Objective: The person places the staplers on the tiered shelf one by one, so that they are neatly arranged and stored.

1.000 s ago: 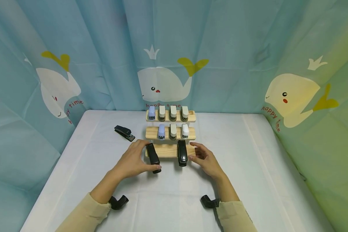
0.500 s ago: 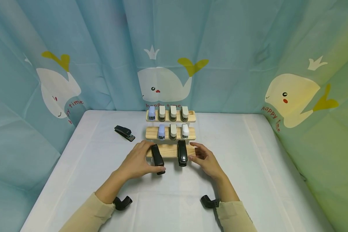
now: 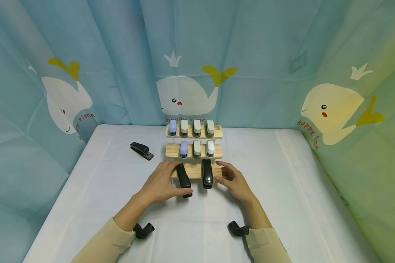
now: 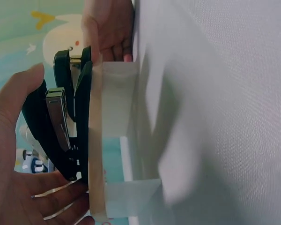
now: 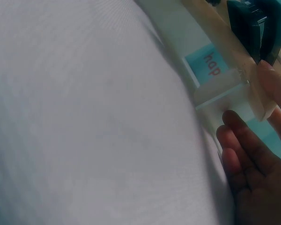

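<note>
With thumb and fingertips my left hand (image 3: 160, 182) holds a black stapler (image 3: 184, 178) by its two ends, over the left part of the rack's lowest wooden shelf (image 3: 195, 170). In the left wrist view this stapler (image 4: 39, 124) has its handle raised from its base, which lies against the shelf edge. A second black stapler (image 3: 207, 173) sits on the shelf farther right. Beside it, my right hand (image 3: 236, 185) holds the shelf's right end; the right wrist view shows its thumb by the wood and several fingers (image 5: 246, 140) bent below.
The rack's middle shelf (image 3: 172, 150) and top shelf (image 3: 219, 132) carry small lilac, beige and white staplers. Another black stapler (image 3: 141, 150) lies on the white-covered table (image 3: 270, 164) to the left. A whale-print curtain (image 3: 266, 65) hangs behind.
My left hand has slid the black stapler to the right along the lowest shelf, nearer the second stapler. The right hand has kept its place.
</note>
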Demonstrator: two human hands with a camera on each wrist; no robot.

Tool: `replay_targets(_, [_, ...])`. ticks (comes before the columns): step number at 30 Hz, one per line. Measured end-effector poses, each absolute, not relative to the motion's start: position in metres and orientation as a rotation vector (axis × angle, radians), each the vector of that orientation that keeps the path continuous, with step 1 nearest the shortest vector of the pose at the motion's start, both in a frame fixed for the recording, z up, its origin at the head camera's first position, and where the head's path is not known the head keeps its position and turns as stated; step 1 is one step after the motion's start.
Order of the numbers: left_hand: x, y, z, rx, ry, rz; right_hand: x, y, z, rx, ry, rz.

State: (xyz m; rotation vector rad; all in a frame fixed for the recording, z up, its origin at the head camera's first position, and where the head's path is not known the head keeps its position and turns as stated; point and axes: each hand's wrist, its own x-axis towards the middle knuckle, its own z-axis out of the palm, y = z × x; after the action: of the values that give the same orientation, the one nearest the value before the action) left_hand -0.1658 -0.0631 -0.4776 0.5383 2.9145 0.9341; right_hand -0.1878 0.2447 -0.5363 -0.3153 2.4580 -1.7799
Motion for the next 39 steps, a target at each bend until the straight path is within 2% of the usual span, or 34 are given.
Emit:
replay_targets(19, [-0.165, -0.047, -0.478, 0.518, 2.875, 0.864, -0.189, 0.245, -0.538, -0.344, 2.466, -1.780])
replay_targets(39, [-0.171, -0.041, -0.487, 0.653, 2.921, 0.798, -0.191, 0.246, -0.541, -0.343, 2.470, -1.784])
